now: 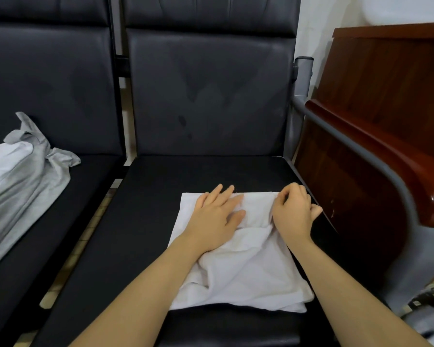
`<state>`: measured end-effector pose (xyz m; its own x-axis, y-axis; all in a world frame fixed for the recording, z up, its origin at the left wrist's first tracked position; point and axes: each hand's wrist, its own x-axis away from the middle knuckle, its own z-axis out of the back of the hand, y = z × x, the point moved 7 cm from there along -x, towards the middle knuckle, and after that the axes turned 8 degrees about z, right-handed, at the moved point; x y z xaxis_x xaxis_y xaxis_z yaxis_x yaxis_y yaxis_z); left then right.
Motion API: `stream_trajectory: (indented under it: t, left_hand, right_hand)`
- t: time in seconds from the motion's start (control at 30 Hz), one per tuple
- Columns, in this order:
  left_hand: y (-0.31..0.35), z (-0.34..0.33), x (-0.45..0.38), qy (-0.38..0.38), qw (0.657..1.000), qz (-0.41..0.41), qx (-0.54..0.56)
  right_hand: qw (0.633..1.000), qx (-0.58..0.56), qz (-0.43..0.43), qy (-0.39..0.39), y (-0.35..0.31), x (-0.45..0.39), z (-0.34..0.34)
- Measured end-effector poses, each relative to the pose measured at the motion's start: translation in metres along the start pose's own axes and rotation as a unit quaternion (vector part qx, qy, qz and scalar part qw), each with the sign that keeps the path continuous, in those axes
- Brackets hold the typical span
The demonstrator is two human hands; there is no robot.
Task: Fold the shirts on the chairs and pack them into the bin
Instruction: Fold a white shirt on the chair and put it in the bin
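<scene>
Head view: left hand (217, 216) flat on white shirt (246, 266); right hand (292, 212) pinching it; grey shirt (18, 176) on neighbouring seat.

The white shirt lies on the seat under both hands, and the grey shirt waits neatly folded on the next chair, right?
Not quite. The head view shows the grey shirt crumpled, not folded. The white shirt does lie under the left hand and right hand.
</scene>
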<state>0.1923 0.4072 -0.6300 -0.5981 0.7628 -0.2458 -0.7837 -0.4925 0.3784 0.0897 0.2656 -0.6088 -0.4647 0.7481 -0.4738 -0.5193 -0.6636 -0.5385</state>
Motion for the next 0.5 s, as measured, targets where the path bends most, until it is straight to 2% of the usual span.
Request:
stream_trajectory:
  t: [0.07, 0.1, 0.17, 0.23, 0.3, 0.4, 0.5]
  left_hand:
    - [0.012, 0.015, 0.007, 0.079, 0.995, -0.063, -0.009]
    - [0.016, 0.018, 0.009, 0.093, 0.991, -0.091, -0.022]
    - [0.018, 0.010, 0.011, 0.039, 0.995, -0.086, -0.041]
    - [0.005, -0.008, 0.008, -0.060, 0.997, -0.017, -0.046]
    - [-0.002, -0.015, 0.006, -0.115, 0.991, 0.013, -0.059]
    - [-0.003, -0.017, 0.005, -0.146, 0.987, 0.027, -0.060]
    - [-0.002, -0.016, 0.006, -0.143, 0.987, 0.026, -0.065]
  right_hand:
    - [1.000, -0.001, -0.017, 0.006, 0.005, -0.001, -0.001]
    - [1.000, 0.000, -0.023, 0.007, 0.006, -0.002, -0.001]
    - [1.000, 0.003, -0.030, 0.001, 0.008, -0.003, -0.003]
    - [0.999, 0.014, -0.036, -0.017, 0.009, -0.002, -0.004]
    - [0.998, 0.034, -0.041, -0.039, 0.011, -0.001, -0.006]
    - [0.995, 0.057, -0.039, -0.072, 0.016, 0.002, -0.010]
    - [0.995, 0.046, -0.027, -0.084, 0.017, 0.003, -0.011]
